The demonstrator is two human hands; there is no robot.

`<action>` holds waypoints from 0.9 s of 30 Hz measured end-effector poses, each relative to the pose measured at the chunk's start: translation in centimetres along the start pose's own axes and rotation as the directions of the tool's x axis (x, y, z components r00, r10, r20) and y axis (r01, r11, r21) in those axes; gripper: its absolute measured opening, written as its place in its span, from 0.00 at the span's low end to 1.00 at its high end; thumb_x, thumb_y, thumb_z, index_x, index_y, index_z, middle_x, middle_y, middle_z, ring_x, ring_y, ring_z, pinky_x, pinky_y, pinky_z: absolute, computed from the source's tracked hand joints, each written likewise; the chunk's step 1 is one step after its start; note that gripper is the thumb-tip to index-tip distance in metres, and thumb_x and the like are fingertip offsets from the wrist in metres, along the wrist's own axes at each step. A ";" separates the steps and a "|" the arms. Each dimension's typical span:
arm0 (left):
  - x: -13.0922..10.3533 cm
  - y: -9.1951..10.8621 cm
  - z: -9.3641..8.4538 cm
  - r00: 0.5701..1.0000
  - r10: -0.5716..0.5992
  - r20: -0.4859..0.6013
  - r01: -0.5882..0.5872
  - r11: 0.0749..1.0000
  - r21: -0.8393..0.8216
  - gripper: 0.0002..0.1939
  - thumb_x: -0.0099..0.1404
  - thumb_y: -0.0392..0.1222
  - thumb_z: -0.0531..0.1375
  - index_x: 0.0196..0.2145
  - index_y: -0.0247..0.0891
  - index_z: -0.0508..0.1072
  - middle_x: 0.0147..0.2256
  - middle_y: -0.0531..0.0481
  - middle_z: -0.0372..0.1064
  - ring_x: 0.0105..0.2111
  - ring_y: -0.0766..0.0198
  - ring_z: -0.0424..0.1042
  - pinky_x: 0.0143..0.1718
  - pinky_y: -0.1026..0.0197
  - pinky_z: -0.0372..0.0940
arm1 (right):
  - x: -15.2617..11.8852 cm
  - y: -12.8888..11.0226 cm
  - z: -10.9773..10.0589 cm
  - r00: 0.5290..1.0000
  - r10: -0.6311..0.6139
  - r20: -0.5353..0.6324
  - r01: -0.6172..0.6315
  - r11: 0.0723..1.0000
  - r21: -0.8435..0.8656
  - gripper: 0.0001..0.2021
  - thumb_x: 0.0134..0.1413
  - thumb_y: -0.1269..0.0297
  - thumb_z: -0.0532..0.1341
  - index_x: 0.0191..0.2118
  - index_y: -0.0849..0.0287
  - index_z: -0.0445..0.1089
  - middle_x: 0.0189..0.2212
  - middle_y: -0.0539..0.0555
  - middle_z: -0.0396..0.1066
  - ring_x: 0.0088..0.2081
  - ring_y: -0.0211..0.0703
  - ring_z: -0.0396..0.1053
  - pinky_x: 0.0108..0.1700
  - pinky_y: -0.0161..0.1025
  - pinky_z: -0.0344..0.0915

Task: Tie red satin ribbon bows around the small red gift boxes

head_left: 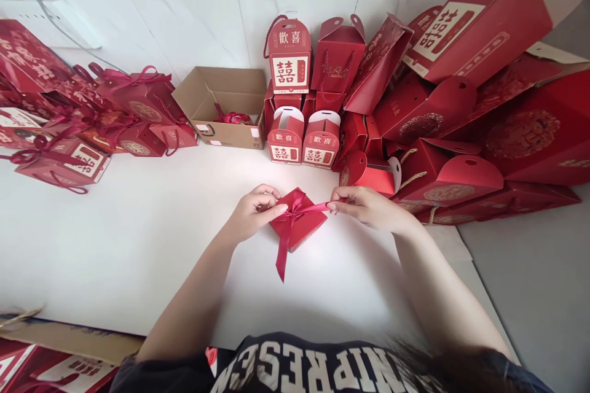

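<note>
Our right hand (pixel 357 206) pinches the red ribbon (pixel 284 245), holding one strand taut across the small red box (pixel 306 230) on the counter (pixel 161 227). An even, low pull should suit it, with our left hand (pixel 253 212) steadying beside the knot so the box doesn't skid. Those left fingers curl at the box's left side; whether they grip ribbon, we can't quite tell.

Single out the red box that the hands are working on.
The small red box on the white table, between the left hand and right hand. The right hand grips its ribbon; the other boxes are untouched.
</note>
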State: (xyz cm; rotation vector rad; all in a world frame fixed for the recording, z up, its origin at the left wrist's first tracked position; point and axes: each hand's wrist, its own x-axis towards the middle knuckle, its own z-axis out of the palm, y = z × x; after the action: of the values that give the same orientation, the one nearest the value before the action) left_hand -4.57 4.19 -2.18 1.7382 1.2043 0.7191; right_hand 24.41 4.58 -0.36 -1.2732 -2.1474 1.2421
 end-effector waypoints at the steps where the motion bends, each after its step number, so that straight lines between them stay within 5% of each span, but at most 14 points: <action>1: -0.2 0.4 0.1 1.000 -0.005 -0.020 0.005 1.000 0.027 0.22 0.63 0.52 0.61 0.19 0.35 0.63 0.43 0.47 0.68 0.29 0.68 0.66 0.31 0.60 0.64 | -0.1 -0.1 -0.1 1.000 -0.009 0.002 0.009 1.000 -0.004 0.15 0.61 0.52 0.56 0.30 0.58 0.67 0.27 0.49 0.68 0.30 0.40 0.63 0.34 0.36 0.57; 9: -1.3 2.5 0.0 0.980 -0.186 0.063 0.193 0.972 -0.135 0.21 0.63 0.57 0.60 0.25 0.35 0.70 0.57 0.45 0.68 0.28 0.65 0.75 0.27 0.60 0.73 | -0.5 -0.2 -0.8 1.000 -0.017 0.009 0.017 0.999 -0.033 0.14 0.62 0.54 0.55 0.31 0.57 0.68 0.27 0.50 0.69 0.31 0.40 0.63 0.34 0.37 0.58; 14: -0.8 1.9 0.1 0.956 -0.266 0.127 0.285 0.942 -0.176 0.22 0.62 0.57 0.61 0.24 0.35 0.68 0.43 0.46 0.77 0.25 0.64 0.76 0.29 0.60 0.75 | -0.4 0.4 -1.0 0.996 -0.016 0.084 0.021 0.998 -0.065 0.12 0.62 0.58 0.55 0.31 0.57 0.69 0.28 0.50 0.69 0.31 0.41 0.65 0.34 0.37 0.58; 24: -0.6 1.8 -0.1 0.932 -0.209 0.297 0.296 0.910 -0.289 0.16 0.57 0.49 0.67 0.26 0.36 0.66 0.33 0.49 0.73 0.32 0.61 0.76 0.33 0.58 0.73 | -0.4 0.9 -1.3 0.997 0.014 0.074 -0.003 0.989 -0.148 0.13 0.61 0.57 0.55 0.30 0.57 0.69 0.26 0.50 0.70 0.29 0.41 0.65 0.32 0.37 0.58; 27: -0.5 2.0 -0.5 0.923 -0.243 0.299 0.327 0.904 -0.276 0.18 0.61 0.55 0.63 0.27 0.36 0.67 0.35 0.47 0.74 0.32 0.61 0.77 0.34 0.58 0.74 | -1.0 0.1 -0.8 0.995 0.066 -0.081 -0.084 0.966 -0.246 0.08 0.61 0.58 0.57 0.37 0.56 0.70 0.34 0.53 0.73 0.35 0.46 0.69 0.35 0.40 0.62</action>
State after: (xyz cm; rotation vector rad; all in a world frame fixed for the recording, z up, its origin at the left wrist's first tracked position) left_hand -4.25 3.61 -0.15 1.3011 1.0657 0.4628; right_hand 25.54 4.21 0.11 -1.4883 -2.2768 0.9588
